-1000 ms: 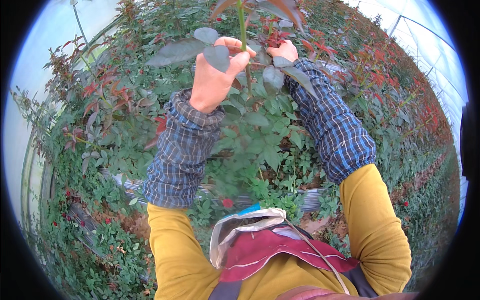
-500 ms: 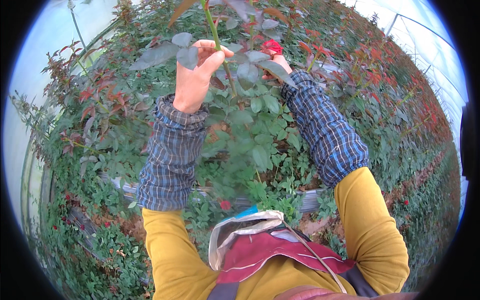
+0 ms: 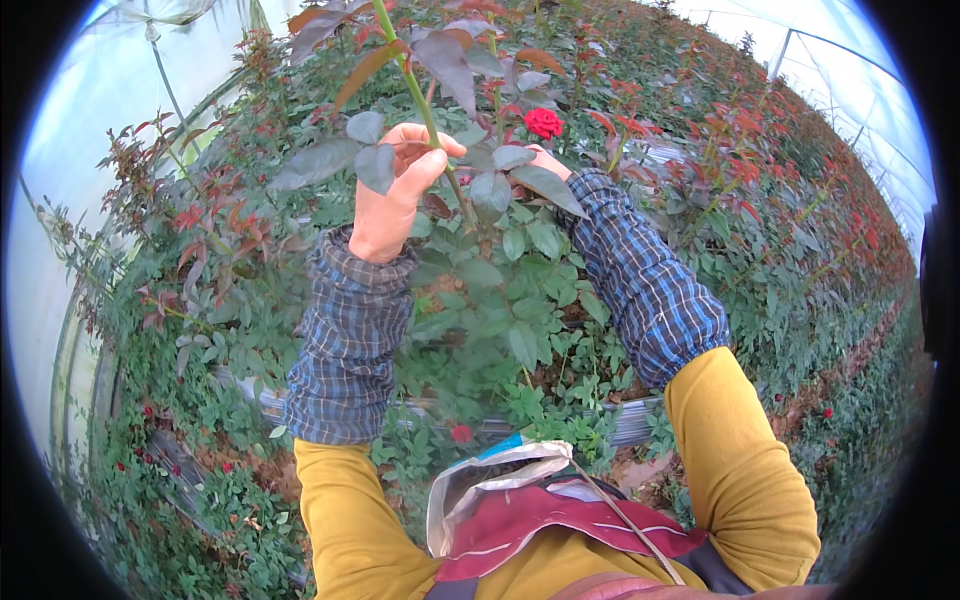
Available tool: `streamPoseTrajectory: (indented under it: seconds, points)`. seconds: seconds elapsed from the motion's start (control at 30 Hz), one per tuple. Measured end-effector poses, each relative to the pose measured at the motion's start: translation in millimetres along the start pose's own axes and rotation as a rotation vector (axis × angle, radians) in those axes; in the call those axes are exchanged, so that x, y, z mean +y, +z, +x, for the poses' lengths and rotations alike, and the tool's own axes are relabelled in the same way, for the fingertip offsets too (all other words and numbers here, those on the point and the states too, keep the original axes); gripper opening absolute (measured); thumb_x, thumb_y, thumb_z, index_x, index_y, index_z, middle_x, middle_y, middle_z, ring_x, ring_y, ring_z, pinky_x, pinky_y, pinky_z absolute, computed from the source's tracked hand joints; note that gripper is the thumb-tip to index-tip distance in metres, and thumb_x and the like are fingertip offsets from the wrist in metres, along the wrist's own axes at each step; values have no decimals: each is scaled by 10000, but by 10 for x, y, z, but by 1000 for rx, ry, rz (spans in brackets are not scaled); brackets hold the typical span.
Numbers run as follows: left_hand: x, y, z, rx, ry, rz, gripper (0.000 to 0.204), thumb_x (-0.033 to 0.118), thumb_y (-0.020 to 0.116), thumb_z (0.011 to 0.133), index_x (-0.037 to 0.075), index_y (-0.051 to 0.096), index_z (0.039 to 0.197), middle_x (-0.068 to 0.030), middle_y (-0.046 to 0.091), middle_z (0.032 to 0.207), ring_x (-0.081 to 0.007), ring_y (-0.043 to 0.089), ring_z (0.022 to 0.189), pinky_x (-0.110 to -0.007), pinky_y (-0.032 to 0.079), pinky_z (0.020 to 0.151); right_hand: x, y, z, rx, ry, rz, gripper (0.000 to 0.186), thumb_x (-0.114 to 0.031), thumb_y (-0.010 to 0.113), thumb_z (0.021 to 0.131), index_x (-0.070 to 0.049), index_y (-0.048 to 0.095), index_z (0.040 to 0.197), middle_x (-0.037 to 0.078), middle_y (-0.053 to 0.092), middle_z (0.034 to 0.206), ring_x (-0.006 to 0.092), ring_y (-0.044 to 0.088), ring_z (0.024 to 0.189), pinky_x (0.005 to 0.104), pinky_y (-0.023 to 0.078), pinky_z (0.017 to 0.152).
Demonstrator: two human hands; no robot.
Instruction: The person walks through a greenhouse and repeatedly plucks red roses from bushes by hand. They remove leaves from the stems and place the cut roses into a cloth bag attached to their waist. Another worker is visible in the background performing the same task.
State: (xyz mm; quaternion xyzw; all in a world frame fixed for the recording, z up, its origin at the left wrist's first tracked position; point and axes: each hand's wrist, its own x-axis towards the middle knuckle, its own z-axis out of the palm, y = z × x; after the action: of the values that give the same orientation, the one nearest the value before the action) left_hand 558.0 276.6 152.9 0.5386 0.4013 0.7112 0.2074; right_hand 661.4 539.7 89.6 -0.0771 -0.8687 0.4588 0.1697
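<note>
Currently I have the bare left hand [image 3: 400,195] pinched closed, thumb and fingers around a slender, leafy green stem [image 3: 408,75] that tilts up and leftward. Dark oval leaves [image 3: 550,190] partly cover the bare right hand [image 3: 549,163], so I cannot tell its grip. Just above it shows a ruffled red bloom [image 3: 543,124]. Blue-checked cloth sleeve covers [image 3: 350,335] wrap both forearms.

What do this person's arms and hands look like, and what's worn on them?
The left hand is gloveless; the right hand, partly hidden by leaves, shows no glove. Baggy plaid sleeve covers, dark with blue and whitish lines, cover both forearms, over plain mustard-yellow sleeves.
</note>
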Motion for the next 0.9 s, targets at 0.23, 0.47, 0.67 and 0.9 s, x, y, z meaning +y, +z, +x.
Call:
streamPoseTrajectory:
  seconds: [0.23, 0.47, 0.67, 0.9]
  points:
    - [5, 20, 13, 1, 7, 2, 127, 108, 544, 872, 93, 545, 998, -55, 636, 997, -148, 544, 979, -325, 363, 908, 277, 146, 52, 230, 117, 96, 283, -178, 685, 765, -18, 640, 994, 122, 652, 913, 233, 610, 805, 341, 479, 688]
    - [14, 78, 34, 2, 2, -15, 135, 126, 565, 846, 72, 550, 969, -59, 639, 968, -144, 550, 939, -321, 390, 880, 654, 87, 129, 545, 426, -286, 302, -236, 668, 735, -59, 659, 979, 185, 661, 937, 358, 631, 889, 420, 495, 765]
    - [-2, 116, 70, 30, 20, -3, 197, 163, 600, 816, 31, 561, 957, -70, 645, 938, -143, 576, 865, -308, 456, 802, -389, 81, -17, 963, -119, 7, 164, -134, 553, 746, -15, 572, 858, 96, 608, 755, 195, 580, 698, 332, 475, 676]
    - [103, 231, 26, -35, -31, 34, 163, 148, 576, 854, 66, 535, 989, -60, 635, 968, -154, 565, 948, -327, 401, 903, -473, -94, 498, 545, -62, -152, 467, -106, 583, 718, 16, 552, 1167, 150, 672, 962, 219, 639, 884, 333, 484, 798]
